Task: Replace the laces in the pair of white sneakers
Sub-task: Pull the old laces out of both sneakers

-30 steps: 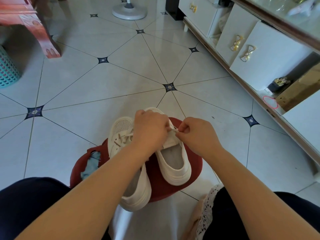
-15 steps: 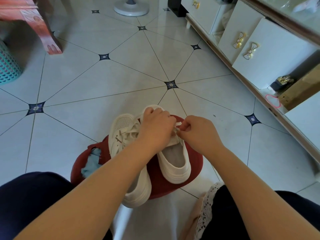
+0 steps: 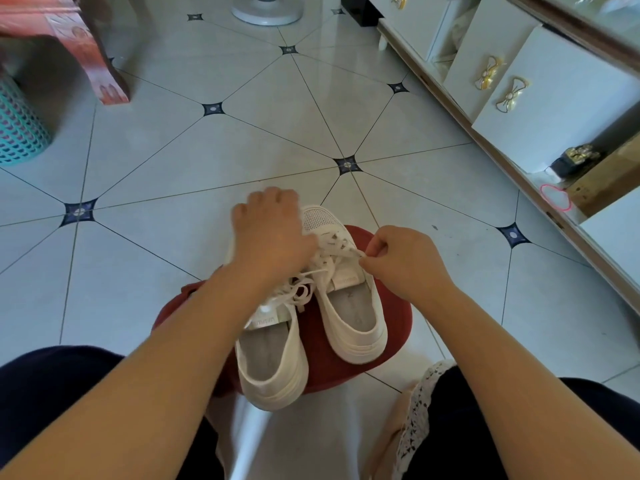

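Observation:
Two white sneakers stand side by side on a red stool (image 3: 322,355), heels toward me. My left hand (image 3: 270,233) lies over the front of the left sneaker (image 3: 273,358), fingers curled down around its toe, which is hidden. That shoe's lace (image 3: 299,292) lies in loose loops by its tongue. My right hand (image 3: 405,261) pinches a white lace end (image 3: 353,252) at the right edge of the right sneaker (image 3: 349,317), whose lacing looks slack across the eyelets.
A low cabinet with white drawers (image 3: 554,98) runs along the right. A fan base (image 3: 266,12) stands at the far end of the tiled floor. A red table leg (image 3: 100,71) and a teal basket (image 3: 17,129) are at the left. My knees flank the stool.
My left hand left the right sneaker's tongue and moved left and forward onto the left sneaker's toe. My right hand pulled the lace end slightly to the right, uncovering the right shoe's lacing.

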Motion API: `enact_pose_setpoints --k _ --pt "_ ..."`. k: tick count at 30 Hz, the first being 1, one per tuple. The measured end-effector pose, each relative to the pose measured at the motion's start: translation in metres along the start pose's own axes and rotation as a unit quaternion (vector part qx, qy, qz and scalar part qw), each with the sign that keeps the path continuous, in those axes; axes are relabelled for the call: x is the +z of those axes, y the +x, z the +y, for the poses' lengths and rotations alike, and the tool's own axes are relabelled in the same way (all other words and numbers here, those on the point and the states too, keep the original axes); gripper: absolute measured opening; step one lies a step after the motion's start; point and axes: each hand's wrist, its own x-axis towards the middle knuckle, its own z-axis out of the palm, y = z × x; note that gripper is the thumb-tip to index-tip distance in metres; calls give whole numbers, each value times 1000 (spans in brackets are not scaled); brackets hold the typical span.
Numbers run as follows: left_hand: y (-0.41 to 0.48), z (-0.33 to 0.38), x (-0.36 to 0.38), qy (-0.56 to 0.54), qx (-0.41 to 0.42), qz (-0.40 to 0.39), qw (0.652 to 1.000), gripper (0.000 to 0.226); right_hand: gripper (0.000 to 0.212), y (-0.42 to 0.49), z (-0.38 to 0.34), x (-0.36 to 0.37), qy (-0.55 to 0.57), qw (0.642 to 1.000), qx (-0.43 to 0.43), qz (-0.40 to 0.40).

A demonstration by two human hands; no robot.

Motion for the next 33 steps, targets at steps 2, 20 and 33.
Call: enact_pose_setpoints --k 2,20,33 --pt "-7 19 15 -8 100 -16 995 65 16 0 1 0 2 1000 0 0" --pt "-1 9 -17 -246 -22 105 963 16 17 1 -3 -8 -9 1000 18 -20" --pt "-20 17 13 13 106 -59 993 45 24 -7 -24 6 -148 979 -138 -15"
